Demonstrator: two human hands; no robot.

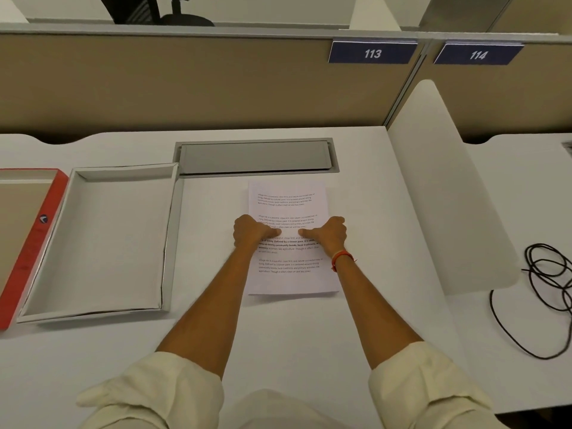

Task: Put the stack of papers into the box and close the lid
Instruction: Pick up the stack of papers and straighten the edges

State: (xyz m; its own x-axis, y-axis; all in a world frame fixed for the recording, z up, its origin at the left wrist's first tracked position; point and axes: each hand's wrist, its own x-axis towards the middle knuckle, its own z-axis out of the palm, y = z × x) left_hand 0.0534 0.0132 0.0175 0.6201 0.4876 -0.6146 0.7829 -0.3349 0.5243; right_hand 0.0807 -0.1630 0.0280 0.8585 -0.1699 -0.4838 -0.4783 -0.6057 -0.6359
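A stack of printed white papers [286, 274] lies flat on the white desk, right of centre. My left hand [249, 232] grips its left edge, thumb on top of the sheets. My right hand [329, 235] grips the right edge the same way, with a red thread band at the wrist. The fingers of both hands are curled at the edges and partly hidden. An open white box [173, 243] with nothing inside sits to the left of the papers. Its red lid [34, 249] lies upside down at the far left, cut off by the frame.
A grey cable hatch [255, 156] is set into the desk just behind the papers. A white divider panel [448, 196] stands at the right, with a coiled black cable [551, 274] on the neighbouring desk. A beige partition wall runs along the back.
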